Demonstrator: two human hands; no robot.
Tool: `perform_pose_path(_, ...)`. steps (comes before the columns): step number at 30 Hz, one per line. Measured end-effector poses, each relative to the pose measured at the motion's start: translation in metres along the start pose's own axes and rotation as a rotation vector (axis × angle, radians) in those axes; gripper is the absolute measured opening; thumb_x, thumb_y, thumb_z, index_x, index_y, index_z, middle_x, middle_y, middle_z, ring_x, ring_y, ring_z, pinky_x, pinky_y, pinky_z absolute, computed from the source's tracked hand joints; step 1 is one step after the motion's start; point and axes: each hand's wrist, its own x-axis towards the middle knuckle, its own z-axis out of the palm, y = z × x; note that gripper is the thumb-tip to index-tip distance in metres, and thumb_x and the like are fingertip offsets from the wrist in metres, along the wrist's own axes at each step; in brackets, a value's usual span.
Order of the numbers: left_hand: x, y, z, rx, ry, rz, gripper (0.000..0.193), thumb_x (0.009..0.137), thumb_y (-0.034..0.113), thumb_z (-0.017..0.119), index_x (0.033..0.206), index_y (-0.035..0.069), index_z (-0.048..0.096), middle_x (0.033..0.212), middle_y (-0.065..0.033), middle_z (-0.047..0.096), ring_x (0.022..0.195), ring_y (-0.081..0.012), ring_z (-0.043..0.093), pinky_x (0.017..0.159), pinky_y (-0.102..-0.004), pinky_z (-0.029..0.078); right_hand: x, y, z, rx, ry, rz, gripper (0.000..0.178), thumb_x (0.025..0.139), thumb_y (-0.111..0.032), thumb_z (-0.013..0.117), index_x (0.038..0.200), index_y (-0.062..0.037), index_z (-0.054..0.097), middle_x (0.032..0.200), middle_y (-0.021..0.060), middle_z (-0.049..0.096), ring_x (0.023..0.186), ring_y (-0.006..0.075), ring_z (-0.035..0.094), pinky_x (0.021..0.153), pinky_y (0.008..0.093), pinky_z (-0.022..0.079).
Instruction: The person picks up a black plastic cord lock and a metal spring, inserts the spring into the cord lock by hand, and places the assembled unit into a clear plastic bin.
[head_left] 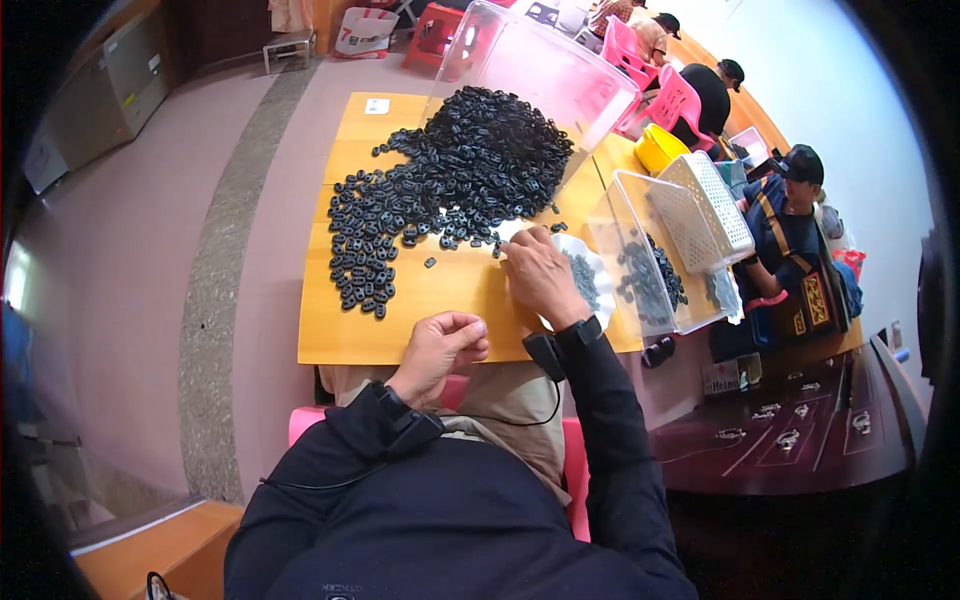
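A big heap of small black two-holed pieces [490, 150] covers the far middle of the wooden table [430, 320], thinning out toward the near left. My right hand [540, 272] is closed at the heap's near edge, its fingertips at a small dark piece [497, 250]. Right beside that hand, a white scalloped dish [604, 290] holds small grey-green parts [583, 275], partly hidden by the hand. Over the table's near edge is my left hand [440, 352], thumb pressed against curled fingers; whatever it may hold cannot be made out. One loose black piece [430, 262] lies apart between them.
Behind the heap stands a large clear bin [590, 80]. To the right are a clear box [690, 318] with black pieces, a white perforated basket [705, 205] and a yellow bowl [660, 148]. A co-worker [790, 220] sits at the right; others are farther back.
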Motion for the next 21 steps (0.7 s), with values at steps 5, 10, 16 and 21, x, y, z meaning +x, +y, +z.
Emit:
perform_pose_path(5, 0.001, -0.001, -0.001, -0.033, 0.007, -0.002, 0.009, 0.090, 0.009, 0.063, 0.095, 0.002, 0.061, 0.085, -0.0035, 0.063, 0.075, -0.0109, 0.063, 0.069, -0.0268, 0.057, 0.013, 0.005, 0.019, -0.223, -0.137, -0.073, 0.014, 0.079, -0.014, 0.058, 0.081, -0.0038, 0.066, 0.090, 0.0094, 0.060, 0.096, 0.0287, 0.053, 0.082, 0.0370, 0.046)
perform_pose_path(10, 0.003, 0.000, -0.003, -0.054, 0.018, -0.005, 0.009, 0.090, 0.009, 0.063, 0.095, 0.002, 0.061, 0.085, -0.0032, 0.063, 0.075, -0.0103, 0.062, 0.069, -0.0265, 0.057, 0.010, -0.009, 0.016, -0.137, -0.093, -0.105, 0.014, 0.078, -0.014, 0.057, 0.078, -0.0035, 0.066, 0.089, 0.0091, 0.059, 0.095, 0.0281, 0.053, 0.081, 0.0369, 0.046)
perform_pose_path(16, 0.002, 0.001, -0.001, -0.047, 0.018, 0.019, 0.010, 0.091, 0.010, 0.062, 0.096, 0.001, 0.061, 0.087, -0.0032, 0.063, 0.076, -0.0103, 0.062, 0.070, -0.0259, 0.056, 0.001, 0.002, 0.032, -0.109, -0.017, -0.213, 0.013, 0.079, -0.014, 0.056, 0.076, -0.0037, 0.063, 0.085, 0.0084, 0.057, 0.091, 0.0266, 0.053, 0.078, 0.0351, 0.047)
perform_pose_path(21, 0.003, -0.003, -0.003, -0.092, 0.086, 0.087, 0.014, 0.092, 0.010, 0.060, 0.102, 0.001, 0.059, 0.088, -0.0037, 0.062, 0.076, -0.0109, 0.062, 0.070, -0.0267, 0.056, -0.009, -0.011, 0.024, -0.081, 0.046, -0.230, 0.005, 0.080, -0.009, 0.057, 0.078, -0.0038, 0.059, 0.083, 0.0101, 0.056, 0.087, 0.0276, 0.053, 0.076, 0.0342, 0.046)
